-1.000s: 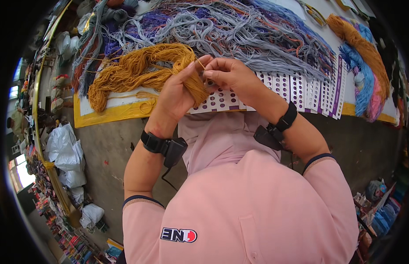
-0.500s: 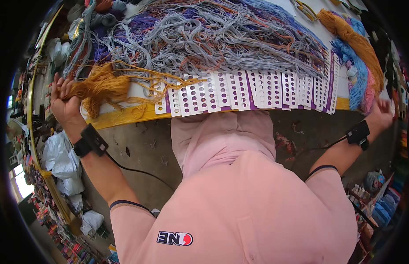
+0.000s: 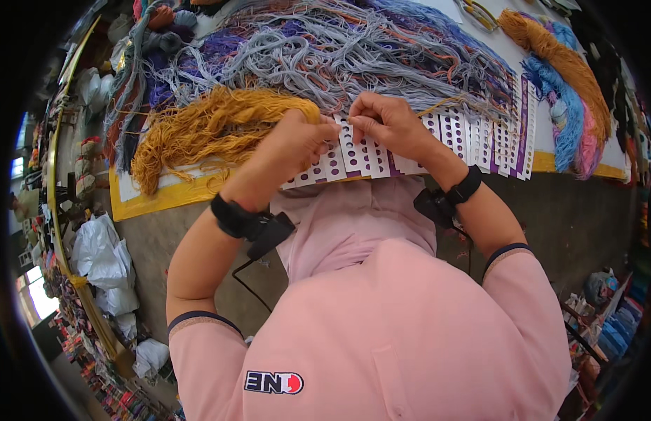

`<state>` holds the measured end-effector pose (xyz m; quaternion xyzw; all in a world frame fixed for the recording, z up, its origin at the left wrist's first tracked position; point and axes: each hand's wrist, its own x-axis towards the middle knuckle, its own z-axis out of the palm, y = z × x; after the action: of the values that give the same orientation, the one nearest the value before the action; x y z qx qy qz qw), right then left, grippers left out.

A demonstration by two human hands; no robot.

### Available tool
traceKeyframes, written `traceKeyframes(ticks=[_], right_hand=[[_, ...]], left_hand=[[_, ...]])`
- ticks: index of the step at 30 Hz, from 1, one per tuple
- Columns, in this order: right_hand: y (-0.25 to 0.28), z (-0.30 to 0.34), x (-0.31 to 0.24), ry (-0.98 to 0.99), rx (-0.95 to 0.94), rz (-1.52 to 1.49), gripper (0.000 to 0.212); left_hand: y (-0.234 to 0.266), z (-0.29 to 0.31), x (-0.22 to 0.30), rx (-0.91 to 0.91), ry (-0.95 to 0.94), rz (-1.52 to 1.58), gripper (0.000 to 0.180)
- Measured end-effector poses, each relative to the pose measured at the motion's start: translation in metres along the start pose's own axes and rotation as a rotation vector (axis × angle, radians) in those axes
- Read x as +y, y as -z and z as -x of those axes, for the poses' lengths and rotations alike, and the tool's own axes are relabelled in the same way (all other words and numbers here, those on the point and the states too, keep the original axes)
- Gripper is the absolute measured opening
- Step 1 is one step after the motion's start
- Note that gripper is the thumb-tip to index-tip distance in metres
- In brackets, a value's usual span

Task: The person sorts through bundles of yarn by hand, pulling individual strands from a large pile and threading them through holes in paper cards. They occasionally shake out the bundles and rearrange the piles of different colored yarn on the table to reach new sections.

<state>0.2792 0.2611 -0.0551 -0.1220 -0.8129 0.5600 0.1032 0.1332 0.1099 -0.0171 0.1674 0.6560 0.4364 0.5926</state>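
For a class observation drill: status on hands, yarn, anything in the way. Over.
Left hand closed on mustard yarn; right hand curled close by, hold unclear. Mustard yarn spread loosely leftward. White cards under the hands, tangled grey yarn just beyond.

Hands (image 3: 394, 126) close together above dotted cards (image 3: 353, 158) — mustard yarn (image 3: 213, 126) in the left

lettered patch (image 3: 273, 382), black-white-red | on pink shirt (image 3: 409, 309) | dotted cards (image 3: 354, 156): print too small

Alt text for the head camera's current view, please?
A person's left hand grips a mustard-yellow yarn skein, with the right hand close by, over white cards dotted with dark circles; a tangled grey-and-purple yarn heap lies beyond.
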Motion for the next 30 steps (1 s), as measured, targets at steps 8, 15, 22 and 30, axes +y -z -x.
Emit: traceKeyframes(ticks=[8, 15, 22, 30], right_hand=[[0.01, -0.008, -0.01, -0.088, -0.127, 0.051, 0.007], [0.0, -0.01, -0.015, -0.055, -0.089, 0.172, 0.009], [0.004, -0.012, -0.016, -0.049, -0.118, 0.216, 0.009], [0.004, -0.01, -0.017, -0.073, -0.146, 0.164, 0.009]], left_hand=[[-0.009, -0.005, -0.004, 0.103, -0.09, -0.234, 0.01], [-0.003, -0.012, -0.016, 0.038, -0.146, 0.1, 0.008], [-0.008, -0.016, -0.012, 0.205, -0.136, -0.334, 0.006], [0.003, -0.01, -0.008, 0.288, -0.295, -0.688, 0.01]])
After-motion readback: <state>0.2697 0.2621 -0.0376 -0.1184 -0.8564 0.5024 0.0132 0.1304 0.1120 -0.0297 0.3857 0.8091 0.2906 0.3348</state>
